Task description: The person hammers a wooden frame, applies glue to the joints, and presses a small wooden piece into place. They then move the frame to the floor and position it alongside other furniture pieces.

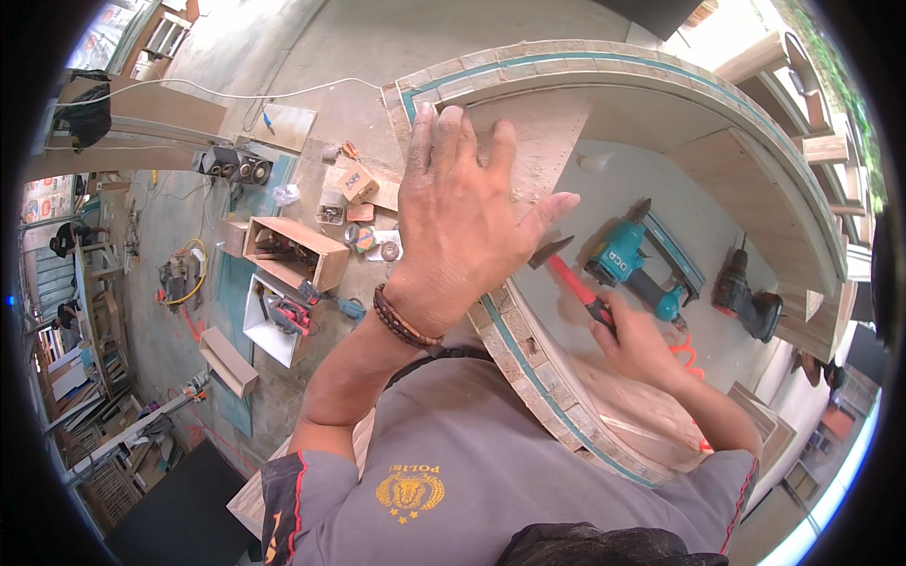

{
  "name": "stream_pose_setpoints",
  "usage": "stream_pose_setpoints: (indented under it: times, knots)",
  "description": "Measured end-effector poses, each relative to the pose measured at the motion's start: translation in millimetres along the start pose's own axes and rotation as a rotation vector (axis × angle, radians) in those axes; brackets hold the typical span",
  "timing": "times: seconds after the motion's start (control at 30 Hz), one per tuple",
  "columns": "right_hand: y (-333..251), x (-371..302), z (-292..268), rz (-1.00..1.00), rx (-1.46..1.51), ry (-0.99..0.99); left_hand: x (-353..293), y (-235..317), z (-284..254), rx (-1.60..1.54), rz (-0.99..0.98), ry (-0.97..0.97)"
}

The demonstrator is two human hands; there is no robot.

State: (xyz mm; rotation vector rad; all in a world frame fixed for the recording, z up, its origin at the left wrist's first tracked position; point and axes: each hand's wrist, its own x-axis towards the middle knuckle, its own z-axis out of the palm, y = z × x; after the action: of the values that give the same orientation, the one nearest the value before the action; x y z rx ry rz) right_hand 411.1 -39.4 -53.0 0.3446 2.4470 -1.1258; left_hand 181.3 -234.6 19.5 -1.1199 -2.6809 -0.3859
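Workshop, concrete floor (311, 57), seen from above. Big curved wooden frame (604, 57) with a teal strip along its edge wraps around the work area; its near rim runs between the two arms.

Left hand (467, 212): open wide, fingers spread, palm flat on a wooden board (552, 132) that leans against the frame's top left part. Beaded bracelet (404, 321) on the wrist.

Right hand (634, 335): closed around the red handle of a hammer (566, 269), low inside the frame. Hammer head points up-left, just beside the left thumb; can't tell if it touches the board.

Inside the frame, on the floor: teal nail gun (637, 264) just right of the hammer, dark drill (746, 302) further right, near the frame wall.

Outside, left of the frame: open wooden box (293, 250) with tools, white box (274, 325) below it, small parts scattered near them. White cable (217, 92) runs across the floor at top left.
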Motion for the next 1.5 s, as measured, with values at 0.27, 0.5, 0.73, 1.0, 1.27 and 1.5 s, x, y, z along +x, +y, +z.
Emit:
stream_pose_setpoints:
  times: [0.27,0.5,0.73,1.0,1.27,1.5]
  knots:
    - [-21.5,-6.7,-14.0,0.020,0.032,0.132,1.1,2.7,-6.3,-0.010,-0.023,-0.045]
    - [12.8,20.7,47.3,-0.067,-0.170,0.127,-14.6,10.5,-4.3,-0.080,0.133,-0.038]
    - [27.5,41.1,71.8,-0.062,-0.266,0.132,-13.5,9.4,-13.2,0.127,0.030,-0.099]
    - [2.3,44.8,39.0,-0.129,-0.360,0.056,-53.8,7.1,-45.8,-0.103,0.043,-0.068]
    - [-92.9,86.6,-27.1,-0.659,-0.433,0.633,-96.6,-8.8,-9.2,-0.280,0.017,0.059]
    - [-120.8,148.7,-27.4,-0.679,-0.471,0.680,-94.7,-11.0,-10.8,-0.270,0.034,0.047]
